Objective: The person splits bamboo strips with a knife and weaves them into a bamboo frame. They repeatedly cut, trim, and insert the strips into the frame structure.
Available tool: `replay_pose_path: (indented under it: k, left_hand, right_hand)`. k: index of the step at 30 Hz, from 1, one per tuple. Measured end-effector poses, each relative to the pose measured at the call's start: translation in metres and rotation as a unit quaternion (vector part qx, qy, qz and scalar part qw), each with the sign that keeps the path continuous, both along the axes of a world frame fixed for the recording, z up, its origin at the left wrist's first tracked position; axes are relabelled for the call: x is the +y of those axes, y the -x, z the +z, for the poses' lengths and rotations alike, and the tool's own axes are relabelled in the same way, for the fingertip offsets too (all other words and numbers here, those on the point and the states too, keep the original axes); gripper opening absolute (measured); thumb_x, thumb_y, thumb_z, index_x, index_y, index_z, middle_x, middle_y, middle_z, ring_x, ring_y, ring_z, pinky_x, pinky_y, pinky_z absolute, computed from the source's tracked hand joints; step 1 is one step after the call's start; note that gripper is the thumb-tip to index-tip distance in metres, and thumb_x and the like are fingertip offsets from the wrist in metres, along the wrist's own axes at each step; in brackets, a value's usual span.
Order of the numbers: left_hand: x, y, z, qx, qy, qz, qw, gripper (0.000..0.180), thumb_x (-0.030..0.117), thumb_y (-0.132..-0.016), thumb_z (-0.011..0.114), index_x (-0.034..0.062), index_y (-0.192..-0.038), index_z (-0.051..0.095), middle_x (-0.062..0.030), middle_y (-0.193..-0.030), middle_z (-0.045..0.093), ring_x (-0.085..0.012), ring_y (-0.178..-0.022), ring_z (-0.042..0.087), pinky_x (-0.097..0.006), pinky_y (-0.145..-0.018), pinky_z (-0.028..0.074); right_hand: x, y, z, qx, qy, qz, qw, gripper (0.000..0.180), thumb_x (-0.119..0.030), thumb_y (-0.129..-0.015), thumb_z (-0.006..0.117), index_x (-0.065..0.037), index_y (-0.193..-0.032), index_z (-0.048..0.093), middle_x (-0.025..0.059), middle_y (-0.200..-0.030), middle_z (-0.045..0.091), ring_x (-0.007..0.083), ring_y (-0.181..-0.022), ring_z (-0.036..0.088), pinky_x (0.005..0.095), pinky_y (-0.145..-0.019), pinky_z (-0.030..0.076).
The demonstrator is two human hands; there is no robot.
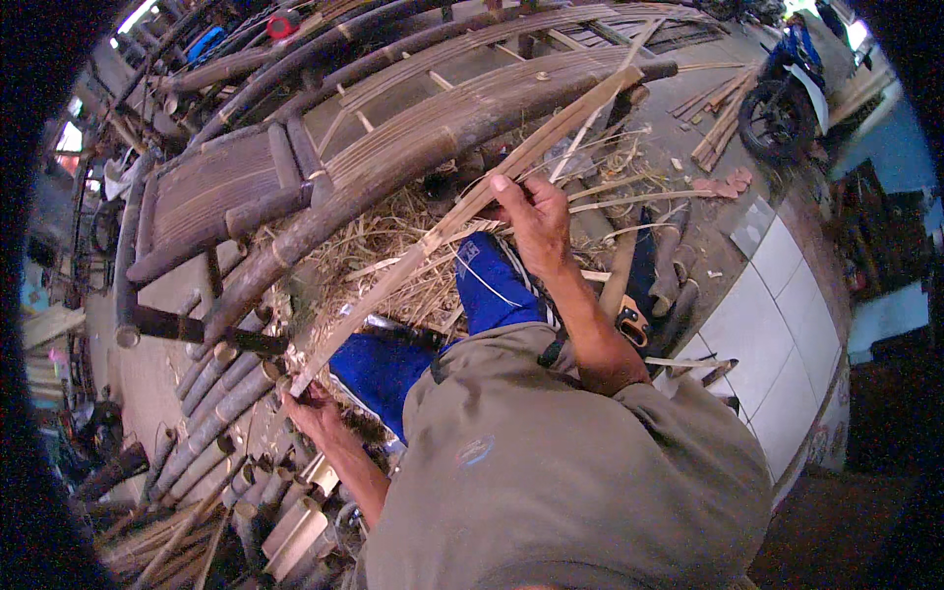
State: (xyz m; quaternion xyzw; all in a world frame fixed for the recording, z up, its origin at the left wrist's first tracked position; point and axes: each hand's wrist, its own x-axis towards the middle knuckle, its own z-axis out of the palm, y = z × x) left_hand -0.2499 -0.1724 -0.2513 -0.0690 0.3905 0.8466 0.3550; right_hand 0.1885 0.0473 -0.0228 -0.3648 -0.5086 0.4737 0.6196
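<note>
A long split bamboo slat (423, 246) runs slantwise in front of me, from low on the left to far on the right. My left hand (317, 415) is closed round its near end. Farther up, my right hand (536, 218) pinches the slat, the thumb lying on top and the fingers curled beneath. Thin peeled strips (590, 128) show beside its far end; whether they are still joined to it I cannot tell. Below the slat, loose bamboo shavings (393, 295) cover the floor around my blue-clad legs.
A dark bamboo lounger (393, 162) stands just beyond the slat. Cut bamboo poles (221, 403) are piled at the lower left. A handsaw (632, 323) with an orange handle lies at my right, near white floor tiles (777, 324). A motorcycle (782, 113) stands at the far right.
</note>
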Motion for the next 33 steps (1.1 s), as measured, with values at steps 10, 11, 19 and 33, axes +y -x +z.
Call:
replay_pose_path:
  k: [10, 11, 19, 33]
  left_hand:
    - [-0.033, -0.015, 0.029, -0.026, 0.020, 0.023, 0.999, 0.040, 0.040, -0.101, 0.047, 0.0051, -0.108, 0.064, -0.0074, -0.098, 0.071, -0.0187, -0.079, 0.069, -0.030, -0.062, 0.059]
    - [-0.037, -0.009, 0.029, -0.020, 0.015, 0.036, 0.999, 0.041, 0.040, -0.101, 0.046, 0.0040, -0.107, 0.064, -0.0085, -0.097, 0.070, -0.0200, -0.080, 0.069, -0.031, -0.065, 0.059]
    - [-0.020, 0.018, 0.061, 0.015, -0.035, 0.158, 0.987, 0.040, 0.031, -0.099, 0.041, -0.0025, -0.101, 0.061, -0.0158, -0.094, 0.066, -0.0307, -0.089, 0.065, -0.045, -0.086, 0.056]
    - [-0.155, 0.199, 0.154, 0.237, 0.023, 0.321, 0.917, 0.049, 0.046, -0.103, 0.034, 0.0070, -0.076, 0.047, -0.0056, -0.070, 0.053, -0.0226, -0.067, 0.054, -0.039, -0.070, 0.053]
  right_hand:
    - [0.001, 0.011, -0.019, -0.029, 0.036, 0.015, 0.999, 0.026, -0.026, -0.094, 0.064, -0.001, -0.095, 0.069, 0.0014, -0.081, 0.064, 0.0093, -0.076, 0.053, 0.0299, -0.070, 0.045]
    - [0.003, 0.015, -0.020, -0.032, 0.037, 0.021, 0.999, 0.026, -0.026, -0.094, 0.063, 0.000, -0.097, 0.069, 0.0019, -0.083, 0.064, 0.0097, -0.076, 0.055, 0.0298, -0.070, 0.047]
    - [0.028, 0.036, -0.063, -0.055, 0.112, 0.100, 0.987, 0.036, -0.034, -0.097, 0.059, 0.001, -0.101, 0.067, 0.0053, -0.091, 0.068, 0.0133, -0.078, 0.065, 0.0306, -0.068, 0.060]
    - [-0.062, 0.138, -0.302, -0.550, 0.153, 0.307, 0.761, 0.041, -0.041, -0.090, 0.061, -0.004, -0.110, 0.064, 0.0219, -0.093, 0.066, 0.0384, -0.089, 0.066, 0.0499, -0.077, 0.051]
